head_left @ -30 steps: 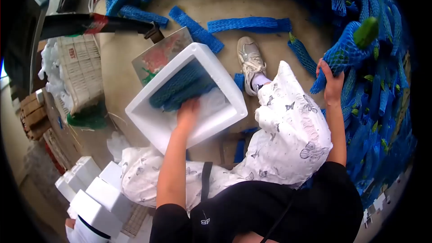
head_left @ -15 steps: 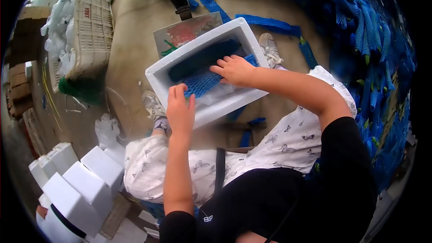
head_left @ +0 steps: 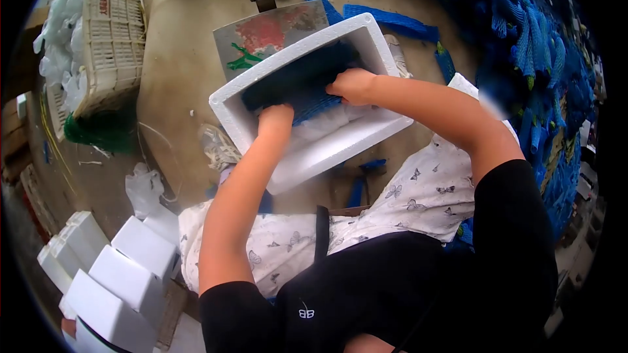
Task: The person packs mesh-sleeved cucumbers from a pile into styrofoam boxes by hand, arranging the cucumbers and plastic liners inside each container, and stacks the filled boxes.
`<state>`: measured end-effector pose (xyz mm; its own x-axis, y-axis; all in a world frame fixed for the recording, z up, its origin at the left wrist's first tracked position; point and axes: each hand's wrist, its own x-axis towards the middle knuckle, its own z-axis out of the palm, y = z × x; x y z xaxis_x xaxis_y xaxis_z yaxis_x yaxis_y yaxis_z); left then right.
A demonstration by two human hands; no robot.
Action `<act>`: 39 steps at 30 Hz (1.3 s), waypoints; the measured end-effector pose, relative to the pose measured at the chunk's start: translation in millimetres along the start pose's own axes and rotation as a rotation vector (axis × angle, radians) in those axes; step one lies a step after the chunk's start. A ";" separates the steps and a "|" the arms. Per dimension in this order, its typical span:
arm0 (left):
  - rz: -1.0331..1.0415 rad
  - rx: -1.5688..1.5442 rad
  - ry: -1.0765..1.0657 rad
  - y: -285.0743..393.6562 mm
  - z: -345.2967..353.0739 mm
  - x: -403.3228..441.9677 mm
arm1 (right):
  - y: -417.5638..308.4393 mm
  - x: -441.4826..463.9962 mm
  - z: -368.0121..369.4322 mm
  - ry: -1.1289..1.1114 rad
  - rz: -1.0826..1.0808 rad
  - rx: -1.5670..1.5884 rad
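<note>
A white foam box point(head_left: 301, 173) stands tilted in front of me, with blue-netted produce point(head_left: 314, 106) lying along its far part and a white, crumpled lining nearer me. Both hands reach into it. My left hand point(head_left: 276, 119) is at the left end of the nearest netted piece, its fingers curled down and mostly hidden. At the other end of that piece, my right hand point(head_left: 352, 86) has its fingers bent around the netting.
Behind the box is a metal plate point(head_left: 229, 49) with red patches. A crate point(head_left: 116, 33) of white bags stands at left, with white foam boxes point(head_left: 118, 281) at lower left. Blue-netted produce point(head_left: 530, 46) is heaped at right; a netted piece point(head_left: 392, 21) lies beyond the box.
My right hand has come from the heap at right into the box, bringing a netted piece. Both hands now sit lower on that piece, and it lies deeper beside the others.
</note>
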<state>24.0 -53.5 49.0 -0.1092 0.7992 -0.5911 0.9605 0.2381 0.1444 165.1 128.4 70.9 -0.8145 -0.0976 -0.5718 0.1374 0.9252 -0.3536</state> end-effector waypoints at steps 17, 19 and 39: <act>0.093 0.142 -0.073 6.2 1.1 7.8 | -12.1 31.2 15.9 -0.092 -0.049 -0.141; 0.123 0.164 -0.127 4.7 -4.4 10.2 | -5.5 34.3 10.8 -0.077 -0.019 -0.137; 0.140 0.048 -0.300 4.6 -20.4 16.9 | -3.0 40.9 -27.5 -0.429 -0.020 -0.051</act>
<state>21.3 -27.7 55.9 0.0978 0.6225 -0.7765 0.9727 0.1053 0.2069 115.9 131.8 68.9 -0.5071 -0.2495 -0.8250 0.0872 0.9374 -0.3371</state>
